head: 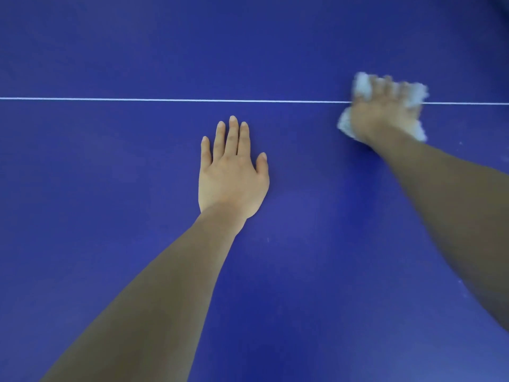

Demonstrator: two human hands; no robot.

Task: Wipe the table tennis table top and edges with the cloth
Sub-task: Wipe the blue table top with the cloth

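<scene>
On the blue table top, left hand flat, fingers straight, blurred right hand fingers spread, pressing white cloth

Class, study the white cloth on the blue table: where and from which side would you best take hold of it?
From above, palm on the middle of the cloth, fingers spread over it as the right hand does. It lies bunched flat on the table, with only its edges showing around the hand.

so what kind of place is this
Probably a games room or sports hall, though only a table tennis table shows: a blue top with a thin white line. The left hand rests flat on it; the right hand presses a white cloth.
</scene>
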